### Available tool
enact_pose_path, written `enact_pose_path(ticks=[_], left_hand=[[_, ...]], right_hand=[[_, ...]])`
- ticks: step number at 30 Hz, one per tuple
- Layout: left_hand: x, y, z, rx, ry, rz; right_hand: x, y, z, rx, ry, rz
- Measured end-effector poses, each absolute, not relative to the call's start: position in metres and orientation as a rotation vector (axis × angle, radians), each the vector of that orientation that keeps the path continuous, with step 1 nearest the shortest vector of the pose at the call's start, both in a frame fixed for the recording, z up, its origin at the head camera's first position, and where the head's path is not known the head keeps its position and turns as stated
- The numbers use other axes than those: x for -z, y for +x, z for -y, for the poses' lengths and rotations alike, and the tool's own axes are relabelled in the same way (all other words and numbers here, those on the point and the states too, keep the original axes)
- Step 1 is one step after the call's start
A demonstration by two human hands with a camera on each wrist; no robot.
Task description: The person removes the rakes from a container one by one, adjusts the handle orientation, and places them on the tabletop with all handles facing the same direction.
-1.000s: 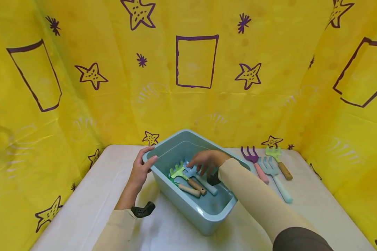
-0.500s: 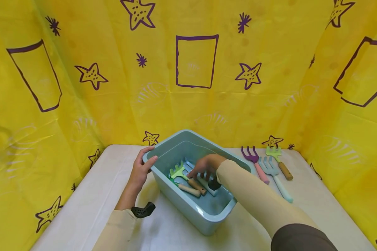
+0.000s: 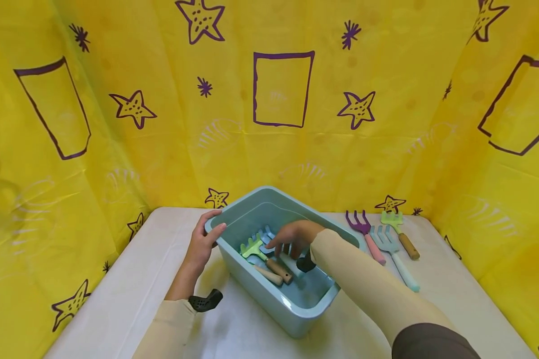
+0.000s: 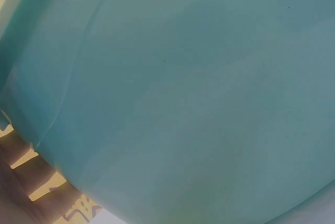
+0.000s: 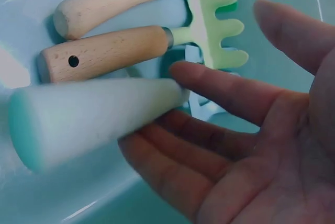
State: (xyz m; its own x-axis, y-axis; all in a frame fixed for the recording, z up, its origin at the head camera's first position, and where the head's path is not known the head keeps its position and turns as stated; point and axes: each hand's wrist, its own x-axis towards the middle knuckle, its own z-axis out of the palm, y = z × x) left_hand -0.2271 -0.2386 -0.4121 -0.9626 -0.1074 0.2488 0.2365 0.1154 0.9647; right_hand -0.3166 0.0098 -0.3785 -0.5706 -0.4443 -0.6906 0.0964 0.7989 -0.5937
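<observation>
My left hand (image 3: 201, 247) grips the left rim of a blue-green plastic bin (image 3: 304, 312), thumb over the edge and fingers outside. Inside the bin, my right hand (image 3: 296, 235) reaches down to a light-blue hand fork (image 5: 94, 119) with a pale, mint-ended handle. In the right wrist view its fingers lie extended against and under the neck of that handle, and the thumb stands apart. Beside the fork lie a light-green hand rake (image 5: 104, 54) with a brown wooden handle and a darker green tool (image 5: 112, 3) with a pale wooden handle, its head partly out of view.
On the white-covered table right of the bin lie a purple hand fork (image 3: 375, 248) with a pink handle, a light-blue fork (image 3: 403, 269) and a light-green rake (image 3: 407, 245). Yellow patterned cloth (image 3: 278, 159) walls the back and sides.
My right hand has gone slightly lower into the bin, to the blue fork's handle. The light-green rake and the pale wooden handle have shifted a little left and nearer. My left hand stays put.
</observation>
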Motion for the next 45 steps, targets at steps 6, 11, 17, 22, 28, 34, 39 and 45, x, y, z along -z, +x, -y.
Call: enact_pose_path(ticks=[6,11,17,22,28,34,39,45], left_hand=[[0.411,-0.226,0.238,1.934,-0.126,2.137],[0.411,-0.225,0.237,1.941,-0.118,2.133],[0.412,-0.226,0.237,1.943,-0.111,2.134],[0.413,-0.227,0.236,1.937,-0.120,2.141],[0.413,-0.227,0.237,1.935,-0.107,2.151],[0.410,-0.227,0.238,1.923,-0.097,2.140],[0.411,-0.227,0.238,1.929,-0.103,2.150],[0.411,-0.226,0.238,1.934,-0.098,2.159]], right_hand=[[0.378,-0.317,-0.011,0.843,-0.262,-2.009],[0.374,-0.317,-0.012,0.903,-0.313,-1.992],[0.374,-0.320,-0.015,0.976,-0.344,-2.052],[0.372,-0.320,-0.020,0.948,-0.388,-2.102],[0.364,-0.323,-0.022,0.948,-0.441,-2.073],[0.352,-0.327,-0.024,0.964,-0.500,-2.060],[0.345,-0.325,-0.028,0.959,-0.547,-2.093],[0.336,-0.320,-0.034,1.013,-0.584,-2.130]])
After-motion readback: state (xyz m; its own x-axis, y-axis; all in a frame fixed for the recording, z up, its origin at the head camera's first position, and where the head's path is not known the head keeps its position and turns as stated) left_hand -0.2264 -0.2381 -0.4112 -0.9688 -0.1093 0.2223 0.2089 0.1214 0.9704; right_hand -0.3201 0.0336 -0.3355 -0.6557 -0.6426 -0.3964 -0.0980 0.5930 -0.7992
